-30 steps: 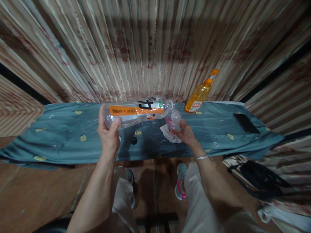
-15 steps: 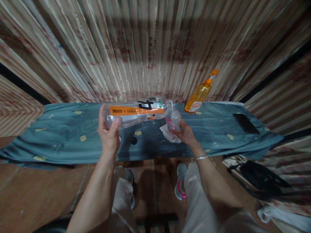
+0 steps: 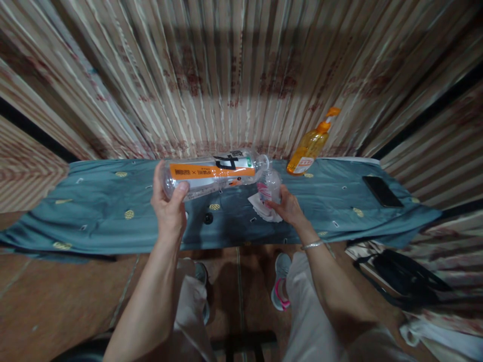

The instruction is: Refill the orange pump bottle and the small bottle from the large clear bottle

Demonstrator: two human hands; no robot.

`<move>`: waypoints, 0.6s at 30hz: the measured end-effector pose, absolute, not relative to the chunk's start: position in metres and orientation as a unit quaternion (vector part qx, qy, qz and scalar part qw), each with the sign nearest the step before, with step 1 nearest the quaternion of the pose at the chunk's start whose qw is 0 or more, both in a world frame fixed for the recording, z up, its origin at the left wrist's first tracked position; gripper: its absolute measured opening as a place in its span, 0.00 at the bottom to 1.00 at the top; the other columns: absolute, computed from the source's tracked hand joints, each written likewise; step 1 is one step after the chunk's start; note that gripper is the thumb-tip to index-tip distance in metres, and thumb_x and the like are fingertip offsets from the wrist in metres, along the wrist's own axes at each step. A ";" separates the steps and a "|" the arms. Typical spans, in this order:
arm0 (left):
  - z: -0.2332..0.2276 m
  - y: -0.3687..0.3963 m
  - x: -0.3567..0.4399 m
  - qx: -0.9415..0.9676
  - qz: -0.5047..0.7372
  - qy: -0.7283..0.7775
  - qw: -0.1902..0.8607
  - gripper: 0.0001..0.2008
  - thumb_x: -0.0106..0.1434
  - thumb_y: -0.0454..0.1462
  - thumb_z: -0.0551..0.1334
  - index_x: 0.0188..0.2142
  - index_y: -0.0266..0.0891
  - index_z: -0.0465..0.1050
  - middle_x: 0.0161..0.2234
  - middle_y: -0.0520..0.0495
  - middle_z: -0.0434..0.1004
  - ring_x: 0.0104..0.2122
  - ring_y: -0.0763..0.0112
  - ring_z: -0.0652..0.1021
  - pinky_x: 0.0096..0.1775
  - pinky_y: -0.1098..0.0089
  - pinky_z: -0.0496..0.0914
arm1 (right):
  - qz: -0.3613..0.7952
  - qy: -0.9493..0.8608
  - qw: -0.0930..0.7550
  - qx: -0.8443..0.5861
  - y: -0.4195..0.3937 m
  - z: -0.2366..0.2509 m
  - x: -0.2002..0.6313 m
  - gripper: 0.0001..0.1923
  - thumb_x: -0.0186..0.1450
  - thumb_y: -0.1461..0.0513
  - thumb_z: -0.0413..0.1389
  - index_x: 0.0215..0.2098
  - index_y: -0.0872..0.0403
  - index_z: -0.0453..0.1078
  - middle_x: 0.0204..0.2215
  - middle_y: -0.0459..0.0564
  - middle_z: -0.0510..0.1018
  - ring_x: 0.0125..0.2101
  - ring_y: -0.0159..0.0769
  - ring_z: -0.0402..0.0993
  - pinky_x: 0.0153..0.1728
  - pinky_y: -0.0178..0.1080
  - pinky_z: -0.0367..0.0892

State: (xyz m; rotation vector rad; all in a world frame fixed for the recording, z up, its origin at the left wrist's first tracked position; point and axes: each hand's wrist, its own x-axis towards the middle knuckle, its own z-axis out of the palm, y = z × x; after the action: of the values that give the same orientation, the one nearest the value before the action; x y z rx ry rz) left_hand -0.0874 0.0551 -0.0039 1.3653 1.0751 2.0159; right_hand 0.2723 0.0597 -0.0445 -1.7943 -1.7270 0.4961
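Left hand [image 3: 168,208]: it is closed around the base of the big bottle [image 3: 213,174], which lies almost level in the air, its open neck just over the small bottle [image 3: 272,185].
Right hand [image 3: 287,208]: it grips the small bottle, upright on the surface [image 3: 94,221], on a white cloth [image 3: 260,207].
Spill risk: I judge the two mouths are narrow, so a small tilt or shake of the big bottle can send water beside the small bottle, onto the cloth and the surface.
Tip risk: the small bottle is light; if the big neck pushes it, it may fall.
Cap [image 3: 208,218]: a dark cap lies left of the small bottle, near the front edge; an elbow can knock it to the floor.
Edges: the front edge is close before the small bottle, and the curtain [image 3: 241,75] closes the back.
Open room: left of the small bottle, under the big bottle and beyond, is free cloth.
Right side: the soap bottle [image 3: 310,146] stands behind and right of the small bottle; the phone [image 3: 382,191] lies well apart, far right.
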 end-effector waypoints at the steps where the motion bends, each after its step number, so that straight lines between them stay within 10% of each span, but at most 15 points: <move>1: -0.004 0.055 -0.087 0.500 0.733 0.394 0.239 0.45 0.61 0.62 0.82 0.73 0.57 0.79 0.72 0.45 0.82 0.74 0.39 0.81 0.81 0.36 0.68 | 0.185 -0.649 0.296 -0.676 0.059 -0.044 0.272 0.21 0.65 0.59 0.71 0.51 0.46 0.68 0.36 0.46 0.83 0.37 0.53 0.85 0.41 0.46 0.75; 18: 0.000 0.054 -0.085 0.496 0.737 0.393 0.237 0.45 0.58 0.64 0.82 0.70 0.56 0.82 0.70 0.45 0.83 0.73 0.38 0.81 0.80 0.36 0.69 | 0.184 -0.653 0.318 -0.662 0.060 -0.048 0.273 0.21 0.64 0.58 0.72 0.51 0.47 0.70 0.34 0.44 0.82 0.35 0.51 0.83 0.39 0.45 0.74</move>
State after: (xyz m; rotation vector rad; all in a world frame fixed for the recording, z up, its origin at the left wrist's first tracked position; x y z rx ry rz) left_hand -0.0852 0.0537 0.0001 1.3599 1.0763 2.0217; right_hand 0.2730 0.0604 -0.0483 -1.7427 -1.7195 0.4830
